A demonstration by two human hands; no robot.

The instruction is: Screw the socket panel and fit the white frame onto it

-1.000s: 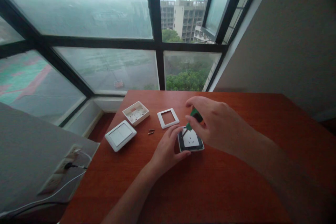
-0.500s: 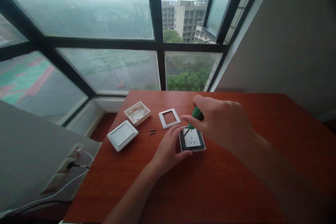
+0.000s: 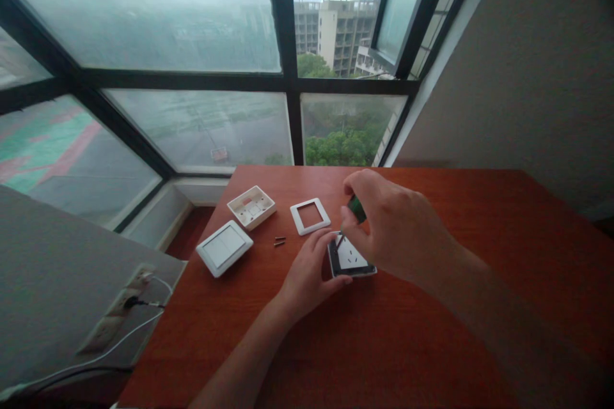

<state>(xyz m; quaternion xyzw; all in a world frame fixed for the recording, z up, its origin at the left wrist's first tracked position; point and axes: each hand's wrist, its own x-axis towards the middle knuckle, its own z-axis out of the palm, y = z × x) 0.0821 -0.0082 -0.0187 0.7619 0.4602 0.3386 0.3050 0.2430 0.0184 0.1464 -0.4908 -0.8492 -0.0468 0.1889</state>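
Note:
A wall socket (image 3: 350,254) with a white face and dark surround lies on the table. My left hand (image 3: 309,271) grips its left side, fingers at the far edge and thumb at the near edge. My right hand (image 3: 396,220) is closed around the green handle of a screwdriver (image 3: 355,208) above it. The screwdriver's shaft slants down to the left side of the socket's dark surround; its tip is too small to make out clearly. Part of the socket's right side is hidden by my right hand.
A white cover frame (image 3: 298,220) lies just beyond my left hand. Two screws (image 3: 279,241) are left of that hand. Farther left are an open white mounting box (image 3: 256,218) and a white wall switch (image 3: 224,248), near the left edge of the wooden table (image 3: 384,345).
My right hand has turned and shifted slightly left around the screwdriver handle, covering more of it and of the socket. My left hand keeps its hold on the socket.

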